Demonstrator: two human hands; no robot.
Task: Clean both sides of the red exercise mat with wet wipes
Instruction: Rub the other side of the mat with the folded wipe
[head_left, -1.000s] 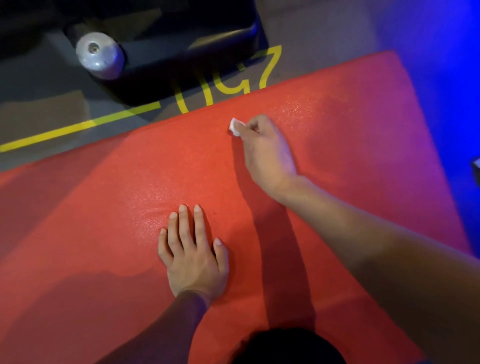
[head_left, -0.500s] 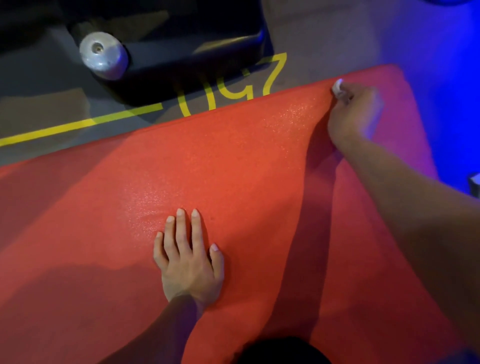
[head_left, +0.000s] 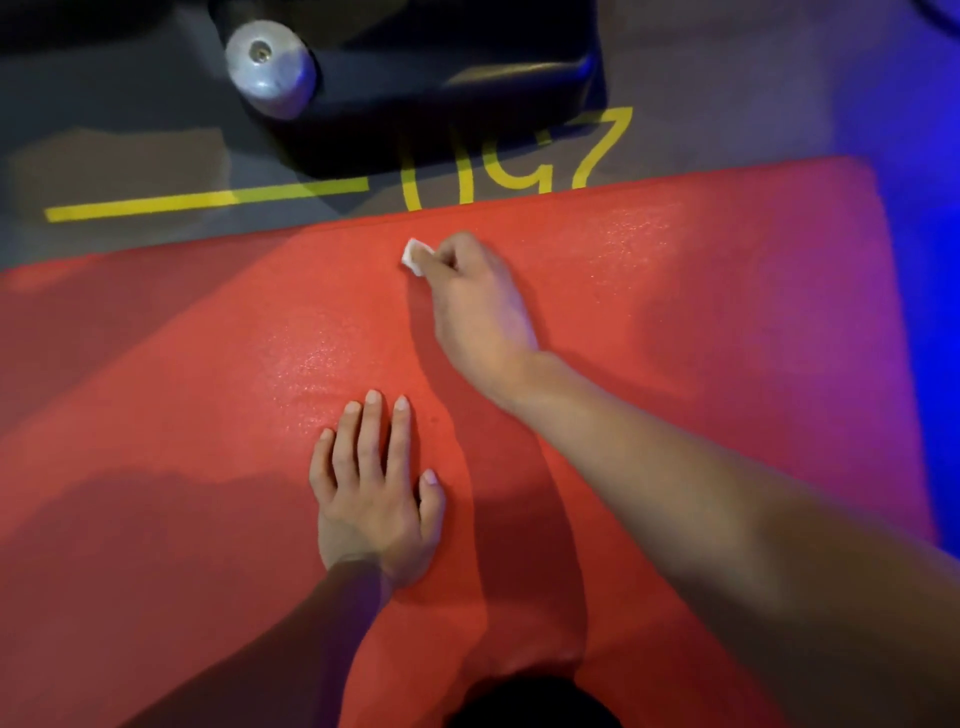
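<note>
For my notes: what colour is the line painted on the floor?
Yellow line, clearest in the head view, beyond the red mat.

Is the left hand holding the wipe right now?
No, the left hand rests flat on the red mat; the right hand pinches the wipe.

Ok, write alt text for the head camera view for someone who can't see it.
A right hand pinches a small white wipe against a red mat near its far edge, while the left hand rests flat on the mat. Beyond it lie yellow floor markings and dark gym equipment.
</note>
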